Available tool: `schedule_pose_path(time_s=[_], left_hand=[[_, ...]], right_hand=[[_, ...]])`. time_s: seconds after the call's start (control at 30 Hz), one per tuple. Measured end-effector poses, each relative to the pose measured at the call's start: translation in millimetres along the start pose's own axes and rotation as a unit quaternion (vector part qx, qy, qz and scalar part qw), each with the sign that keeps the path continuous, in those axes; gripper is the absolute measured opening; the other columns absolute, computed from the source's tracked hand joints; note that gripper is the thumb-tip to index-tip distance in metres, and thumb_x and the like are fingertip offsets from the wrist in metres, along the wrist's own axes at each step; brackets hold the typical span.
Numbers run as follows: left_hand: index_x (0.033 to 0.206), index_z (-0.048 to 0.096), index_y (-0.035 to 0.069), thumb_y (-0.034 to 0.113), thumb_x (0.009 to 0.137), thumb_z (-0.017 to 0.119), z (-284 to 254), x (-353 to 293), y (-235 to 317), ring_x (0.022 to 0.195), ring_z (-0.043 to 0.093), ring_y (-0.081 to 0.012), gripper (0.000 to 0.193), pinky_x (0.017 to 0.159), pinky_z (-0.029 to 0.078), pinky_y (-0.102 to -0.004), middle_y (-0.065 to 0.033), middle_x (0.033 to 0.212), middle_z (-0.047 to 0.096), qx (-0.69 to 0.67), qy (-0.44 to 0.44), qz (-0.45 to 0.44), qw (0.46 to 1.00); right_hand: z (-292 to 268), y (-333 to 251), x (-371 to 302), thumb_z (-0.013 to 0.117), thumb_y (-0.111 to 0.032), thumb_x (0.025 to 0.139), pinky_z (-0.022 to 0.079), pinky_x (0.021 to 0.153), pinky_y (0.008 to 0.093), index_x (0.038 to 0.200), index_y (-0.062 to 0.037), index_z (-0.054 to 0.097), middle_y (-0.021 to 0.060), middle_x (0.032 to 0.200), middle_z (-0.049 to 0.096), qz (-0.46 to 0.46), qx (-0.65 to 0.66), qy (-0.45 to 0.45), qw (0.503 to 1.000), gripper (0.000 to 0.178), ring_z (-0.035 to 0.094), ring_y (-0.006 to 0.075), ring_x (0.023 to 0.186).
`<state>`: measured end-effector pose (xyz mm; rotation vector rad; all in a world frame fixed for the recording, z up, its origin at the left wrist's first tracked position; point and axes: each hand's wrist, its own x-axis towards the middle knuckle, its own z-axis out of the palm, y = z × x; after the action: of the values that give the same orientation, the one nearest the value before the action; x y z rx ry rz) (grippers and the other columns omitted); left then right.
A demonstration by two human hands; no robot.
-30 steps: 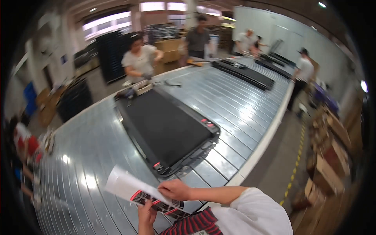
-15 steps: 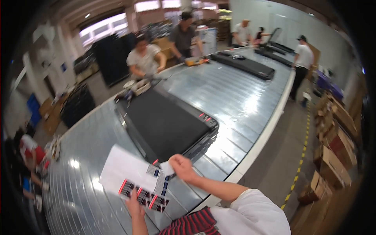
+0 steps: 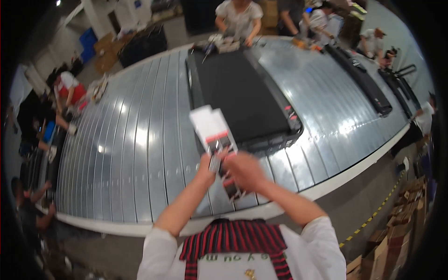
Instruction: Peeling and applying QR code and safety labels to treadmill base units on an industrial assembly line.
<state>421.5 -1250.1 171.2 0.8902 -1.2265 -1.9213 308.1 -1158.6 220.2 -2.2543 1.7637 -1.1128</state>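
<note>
My left hand (image 3: 205, 169) is closed on the lower part of a sheet of labels (image 3: 208, 123), white at the top with dark and red printed blocks below. Beside it, my right hand (image 3: 246, 171) overlaps the sheet's lower right side with curled fingers. Motion smears that hand, and what it pinches is hidden. Just beyond the sheet lies a black treadmill deck (image 3: 238, 88), flat on the metal slat conveyor (image 3: 140, 140), with small red stickers at its right end. The sheet covers part of its near left edge.
Tools and parts (image 3: 219, 45) lie at the deck's far end, by a person in white (image 3: 240, 18). Another black deck (image 3: 359, 79) rests farther right. Several people work around the conveyor's edges. Cardboard boxes (image 3: 392, 233) line the right floor beside a yellow-black stripe (image 3: 368, 219).
My view has swung left. The sheet, held out broadly before, is now narrower and between my hands. My right hand, which held a small white piece, has come down close to my left.
</note>
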Motion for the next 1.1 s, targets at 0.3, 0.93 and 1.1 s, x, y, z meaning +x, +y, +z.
schedule_pose_path(time_s=[0.3,0.93,1.1], left_hand=[[0.087,0.06,0.002,0.02,0.079,0.057,18.7,28.4,14.7,0.07,0.054,-0.0087,0.02,0.061,0.043,-0.0242,-0.0025,0.08,0.058,-0.054,-0.057,0.05,0.996],[0.099,0.058,0.004,0.02,0.076,0.061,-153.8,-18.4,55.8,0.076,0.057,-0.0094,0.028,0.066,0.048,-0.0262,-0.0028,0.083,0.062,0.293,-0.13,-0.216,0.922],[0.098,0.059,0.005,0.021,0.074,0.062,-188.1,-2.7,74.9,0.078,0.058,-0.011,0.029,0.067,0.047,-0.0277,-0.0035,0.085,0.062,0.286,-0.206,-0.318,0.88]], right_hand=[[-25.8,38.3,36.9,0.059,-0.003,0.071,0.043,0.058,0.0313,0.086,-0.0071,0.059,0.0078,0.073,0.055,-0.074,0.095,0.063,0.991,0.016,0.054,0.0242,0.067],[-23.5,76.5,56.6,0.065,-0.011,0.072,0.041,0.052,0.0197,0.074,-0.0047,0.059,-0.0014,0.066,0.054,0.171,0.323,-0.107,0.925,0.008,0.051,0.004,0.061],[-7.4,107.8,97.0,0.061,-0.008,0.073,0.034,0.048,0.0174,0.072,-0.0024,0.059,-0.0018,0.06,0.052,0.346,0.4,-0.158,0.834,0.006,0.045,0.0035,0.053]])
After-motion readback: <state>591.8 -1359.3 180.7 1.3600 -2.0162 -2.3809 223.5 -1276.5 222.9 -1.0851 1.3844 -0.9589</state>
